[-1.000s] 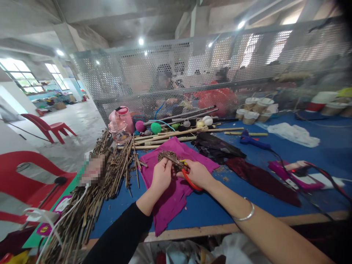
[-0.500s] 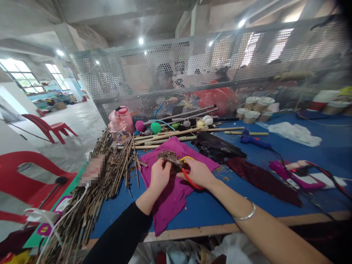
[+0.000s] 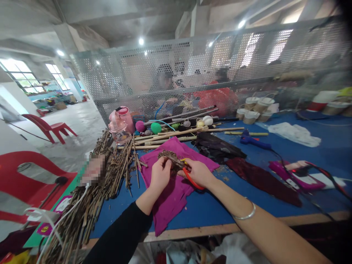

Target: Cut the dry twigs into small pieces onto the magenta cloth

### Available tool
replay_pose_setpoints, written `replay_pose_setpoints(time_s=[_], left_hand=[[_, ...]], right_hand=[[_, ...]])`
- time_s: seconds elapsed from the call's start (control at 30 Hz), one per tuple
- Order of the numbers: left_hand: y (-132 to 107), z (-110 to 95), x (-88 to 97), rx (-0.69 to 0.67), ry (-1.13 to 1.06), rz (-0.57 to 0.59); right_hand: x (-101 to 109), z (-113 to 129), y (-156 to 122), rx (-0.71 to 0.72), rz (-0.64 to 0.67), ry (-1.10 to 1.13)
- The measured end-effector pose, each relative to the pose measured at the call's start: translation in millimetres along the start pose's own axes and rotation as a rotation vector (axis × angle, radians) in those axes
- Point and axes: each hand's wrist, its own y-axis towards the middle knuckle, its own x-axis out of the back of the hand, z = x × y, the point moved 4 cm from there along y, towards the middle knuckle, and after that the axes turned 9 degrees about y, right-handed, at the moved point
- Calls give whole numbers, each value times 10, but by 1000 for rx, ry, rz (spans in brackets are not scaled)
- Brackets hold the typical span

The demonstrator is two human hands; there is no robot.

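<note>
In my right hand (image 3: 198, 173) is a pair of scissors (image 3: 192, 180) with red and yellow handles, fingers wrapped round them. Their blades point left, into the dried brown plant material. My left hand (image 3: 161, 173) pinches a dried brown stalk piece (image 3: 172, 160) between thumb and fingers, close to the blades. Whether the blades touch the stalk I cannot tell. Below both hands a magenta cloth (image 3: 170, 209) lies spread on the blue tabletop, with brown plant bits on it at the fingertips.
Dried stalks (image 3: 110, 176) are heaped at left beside a pink bottle (image 3: 122, 123). Long sticks (image 3: 176, 137) and yarn balls (image 3: 156, 127) lie behind the cloth. To the right are dark fabrics (image 3: 261, 179), a blue glue gun (image 3: 254, 141) and a magenta power strip (image 3: 299, 179). People sit behind the perforated screen (image 3: 118, 73).
The scissors and my right hand have shifted very slightly, and the handles' angle differs a little. My left hand stays in nearly the same place on the stalk.
</note>
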Motion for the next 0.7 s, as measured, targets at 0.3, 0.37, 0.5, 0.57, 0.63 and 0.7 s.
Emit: replay_pose_setpoints(time_s=[0.3,0.37,0.5,0.57,0.63,0.7], left_hand=[[-6,15,-21,92,-109,48],[2,36,-20,84,-99,29],[0,54,-24,47,-53,19],[-3,46,-18,22,-6,22],[-5,28,-7,-9,57,22],[-5,6,3,-35,119,21]], right_hand=[[-5,4,-1,-4,7,66],[-9,22,-2,0,-17,93],[-16,59,-3,15,-32,140],[-15,66,-4,21,-24,140],[-10,72,-7,38,-18,136],[-5,77,-12,58,-20,128]])
